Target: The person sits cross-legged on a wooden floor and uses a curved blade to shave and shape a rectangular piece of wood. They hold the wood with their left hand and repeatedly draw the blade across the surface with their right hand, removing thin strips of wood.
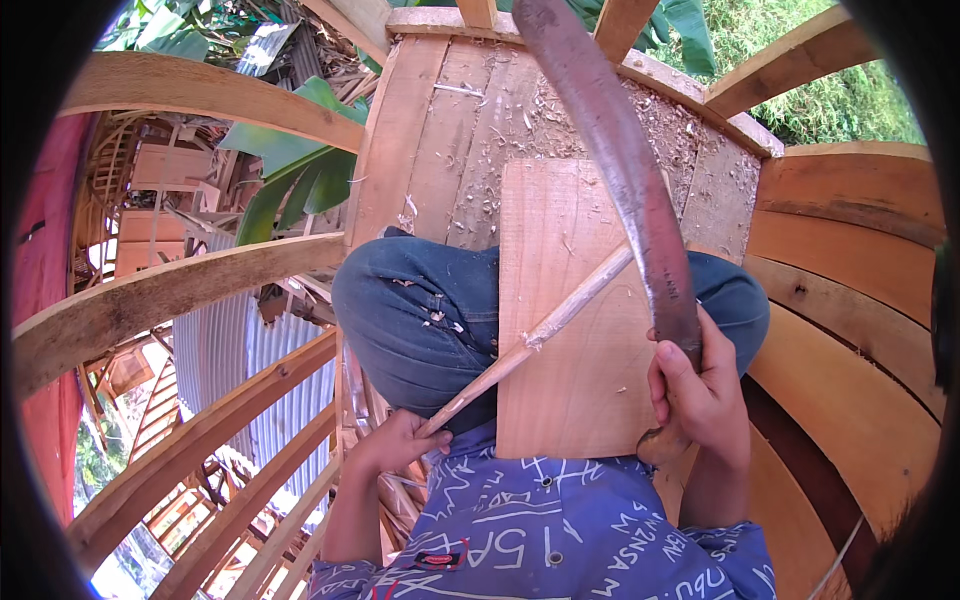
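Note:
My left hand (398,440) is closed around the lower end of a thin, pale stick (510,352). The stick slants up and to the right, lying across a flat wooden board (560,400) in my lap; a rough spot with a curl of shaving shows midway along it. My right hand (700,385) grips the wooden handle of a machete (640,180). Its long, curved, rust-brown blade points up and away, and its pale edge faces left. In this view the blade passes over the stick's far end and hides it; whether they touch, I cannot tell.
I sit with bent legs (415,320) on a plank floor (430,130) strewn with wood shavings. Wooden rails (190,275) run along the left. A slatted plank wall (850,260) stands close on the right. Banana leaves (300,160) and corrugated metal sheets (245,365) lie beyond the rails.

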Available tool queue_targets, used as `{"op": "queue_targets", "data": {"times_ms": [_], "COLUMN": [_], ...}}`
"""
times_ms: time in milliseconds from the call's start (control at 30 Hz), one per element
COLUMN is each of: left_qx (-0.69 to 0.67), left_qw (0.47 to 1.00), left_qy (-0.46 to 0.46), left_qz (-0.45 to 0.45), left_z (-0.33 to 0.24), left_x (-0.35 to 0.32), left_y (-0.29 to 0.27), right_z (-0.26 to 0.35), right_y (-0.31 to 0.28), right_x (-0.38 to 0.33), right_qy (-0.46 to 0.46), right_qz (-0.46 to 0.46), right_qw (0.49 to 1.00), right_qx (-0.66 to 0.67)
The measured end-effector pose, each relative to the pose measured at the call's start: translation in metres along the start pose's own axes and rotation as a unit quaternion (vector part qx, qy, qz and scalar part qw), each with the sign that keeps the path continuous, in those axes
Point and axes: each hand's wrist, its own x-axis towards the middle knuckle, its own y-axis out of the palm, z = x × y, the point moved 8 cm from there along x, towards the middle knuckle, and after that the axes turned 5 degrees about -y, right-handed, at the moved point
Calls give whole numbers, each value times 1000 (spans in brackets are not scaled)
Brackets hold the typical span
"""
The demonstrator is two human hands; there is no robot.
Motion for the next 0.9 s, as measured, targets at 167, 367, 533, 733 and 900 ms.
{"op": "queue_targets", "data": {"times_ms": [167,367,533,733,900], "left_qx": [0,-23,-33,-9,-6], "left_qw": [1000,1000,999,999,998], "left_qy": [-20,1,-35,-39,-55], "left_qz": [13,20,13,-5,-16], "left_z": [-5,6,3,2,0], "left_x": [-8,3,-3,0,-6], "left_y": [0,2,2,-1,-1], "right_z": [-23,-6,-11,-7,-5], "right_y": [25,12,4,6,-6], "right_x": [-12,-6,-10,-9,-10], "right_qy": [27,21,25,4,0], "right_qz": [146,1,2,-72,-29], "right_qw": [986,999,999,997,999], "right_qx": [-81,-49,-36,-14,-31]}}
